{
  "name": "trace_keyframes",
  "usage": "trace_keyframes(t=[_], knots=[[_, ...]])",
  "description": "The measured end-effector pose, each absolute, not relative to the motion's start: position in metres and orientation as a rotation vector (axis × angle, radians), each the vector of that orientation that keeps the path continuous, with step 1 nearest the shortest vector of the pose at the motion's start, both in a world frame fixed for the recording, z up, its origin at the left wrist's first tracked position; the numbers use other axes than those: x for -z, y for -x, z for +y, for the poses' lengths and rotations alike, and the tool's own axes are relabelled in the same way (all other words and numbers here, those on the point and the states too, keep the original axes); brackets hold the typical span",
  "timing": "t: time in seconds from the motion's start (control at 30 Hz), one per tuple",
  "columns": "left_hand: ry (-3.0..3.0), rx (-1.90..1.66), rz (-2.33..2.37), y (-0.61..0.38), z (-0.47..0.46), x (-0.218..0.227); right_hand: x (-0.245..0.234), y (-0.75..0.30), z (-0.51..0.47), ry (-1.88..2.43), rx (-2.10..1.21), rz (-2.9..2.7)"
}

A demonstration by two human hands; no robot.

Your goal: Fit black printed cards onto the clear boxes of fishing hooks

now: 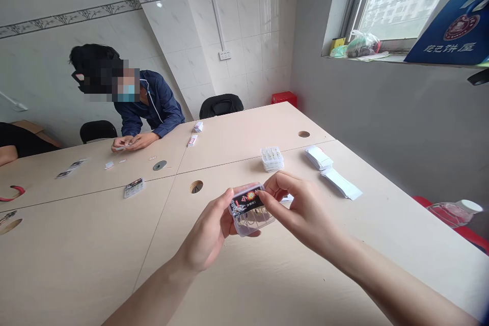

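A small clear plastic case [250, 210] with a dark printed card inside is held above the beige table [267, 275]. My left hand [209, 234] grips its left side and underside. Fingers of my right hand [301, 211] pinch its right edge and top. Just behind my right hand lies a small white piece, mostly hidden. Farther back stands a stack of clear cases [272, 158]. Two piles of white cards [319, 157] [341, 183] lie to the right of it.
A person in a dark blue jacket [151, 107] sits at the far left side, hands together over small parts. Packaged cards [133, 188] and loose pieces dot the tabletop. The table has cable holes [196, 186]. A bottle [454, 212] lies on a red seat at right.
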State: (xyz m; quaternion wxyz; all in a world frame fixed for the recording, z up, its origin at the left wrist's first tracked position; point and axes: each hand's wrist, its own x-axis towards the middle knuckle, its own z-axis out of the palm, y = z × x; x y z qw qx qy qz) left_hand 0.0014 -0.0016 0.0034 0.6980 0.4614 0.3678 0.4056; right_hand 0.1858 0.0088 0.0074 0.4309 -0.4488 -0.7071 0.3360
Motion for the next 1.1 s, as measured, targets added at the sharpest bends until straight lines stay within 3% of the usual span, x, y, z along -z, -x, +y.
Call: trace_keyframes(t=[1.1], knots=[[-1.098,-0.946,0.882,-0.0005,-0.0004,-0.0005,-0.0079,-0.1902,0.0087,1.268,-0.679,-1.871]])
